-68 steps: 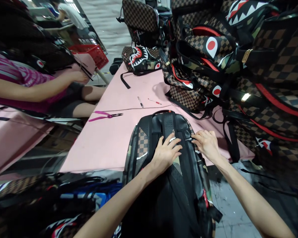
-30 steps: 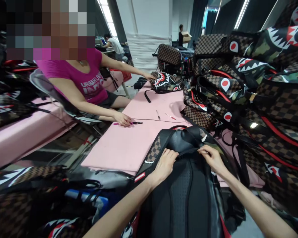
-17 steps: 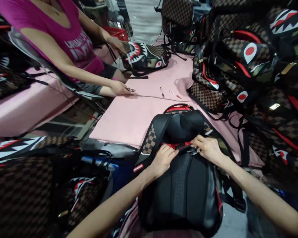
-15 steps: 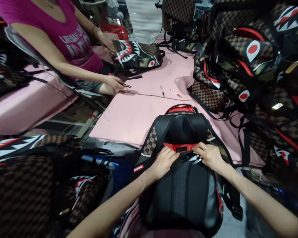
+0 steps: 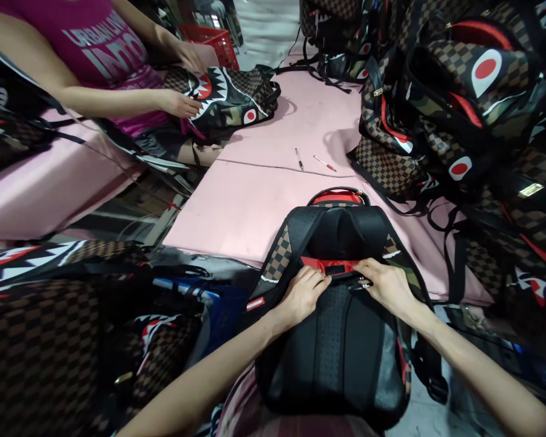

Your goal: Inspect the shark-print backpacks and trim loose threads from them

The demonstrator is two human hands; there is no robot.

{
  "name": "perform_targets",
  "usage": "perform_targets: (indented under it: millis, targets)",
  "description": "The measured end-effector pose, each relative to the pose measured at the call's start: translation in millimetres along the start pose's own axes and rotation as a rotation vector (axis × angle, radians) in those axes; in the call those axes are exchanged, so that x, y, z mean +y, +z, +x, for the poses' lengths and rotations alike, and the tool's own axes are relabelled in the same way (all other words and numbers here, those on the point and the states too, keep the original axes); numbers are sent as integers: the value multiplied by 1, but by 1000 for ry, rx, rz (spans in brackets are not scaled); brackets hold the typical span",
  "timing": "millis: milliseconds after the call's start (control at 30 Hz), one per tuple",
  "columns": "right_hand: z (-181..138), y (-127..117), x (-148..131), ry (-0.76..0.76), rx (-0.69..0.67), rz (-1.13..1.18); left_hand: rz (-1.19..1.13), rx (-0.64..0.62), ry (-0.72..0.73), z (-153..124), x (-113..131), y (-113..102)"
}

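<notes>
A black backpack (image 5: 337, 352) with brown checker and camouflage panels lies back-side up, half on the pink table and half toward me. A zipped pocket across its back is parted, showing red lining (image 5: 330, 266). My left hand (image 5: 303, 292) pinches the near edge of that opening on the left. On the right, my right hand (image 5: 386, 285) is closed on the same edge, with small metal zipper pulls showing at its fingertips.
The pink table (image 5: 255, 200) carries two pens (image 5: 321, 162). A heap of similar backpacks (image 5: 455, 115) fills the right side. At the far left a person in a pink shirt (image 5: 100, 54) handles a shark-mouth backpack (image 5: 230, 100). More bags (image 5: 64, 315) lie low on my left.
My hands have opened the back pocket, exposing red lining. The person in pink left the pink pliers and pulled the shark-mouth backpack closer. My view tilted down.
</notes>
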State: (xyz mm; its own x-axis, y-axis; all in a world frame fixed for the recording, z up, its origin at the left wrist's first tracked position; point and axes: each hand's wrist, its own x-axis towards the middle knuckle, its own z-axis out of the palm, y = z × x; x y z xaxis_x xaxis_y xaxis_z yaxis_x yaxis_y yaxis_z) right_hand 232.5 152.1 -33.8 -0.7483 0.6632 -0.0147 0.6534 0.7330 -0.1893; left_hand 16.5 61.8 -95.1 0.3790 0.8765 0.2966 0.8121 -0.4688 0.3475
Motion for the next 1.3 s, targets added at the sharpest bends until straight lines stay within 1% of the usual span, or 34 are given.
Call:
perform_targets:
  millis: [100,167,300,433,567,667,767,900,1000,1067,1100,1167,1200,1267,1300]
  targets:
    - [22,-17,-14,21,-12,-23,-6,16,-11,2,1,-1]
    - [36,-20,-20,25,-53,-63,-11,9,-15,2,0,-2]
    - [51,-14,-16,52,-157,-87,-14,5,-16,0,-1,0]
    - [54,-9,-7,40,-177,-64,-8,36,-21,-1,-2,2]
    - [58,-6,-8,35,-200,-13,-15,39,-32,-1,-1,1]
    - [62,-3,-9,57,-244,110,-42,33,-43,-1,-1,1]
    - [64,-1,-8,136,-254,277,-67,51,-54,-1,-2,1]
    - [67,1,-3,283,-175,594,-70,107,-55,-1,-1,1]
    - [67,1,-1,325,-91,700,-46,117,-97,4,1,-3]
    - [65,-1,-1,336,-62,694,-23,85,-195,12,3,-9]
    - [64,-2,-1,345,-53,681,-23,45,-260,18,4,-14]
    - [62,-4,-2,364,-45,650,-47,-81,-381,33,5,-26]
    - [62,-5,-2,374,-40,640,-62,-154,-419,41,6,-32]
    - [61,-7,-2,387,-39,630,-68,-283,-449,55,7,-42]
    - [60,-8,-2,390,-42,625,-54,-325,-456,61,7,-45]
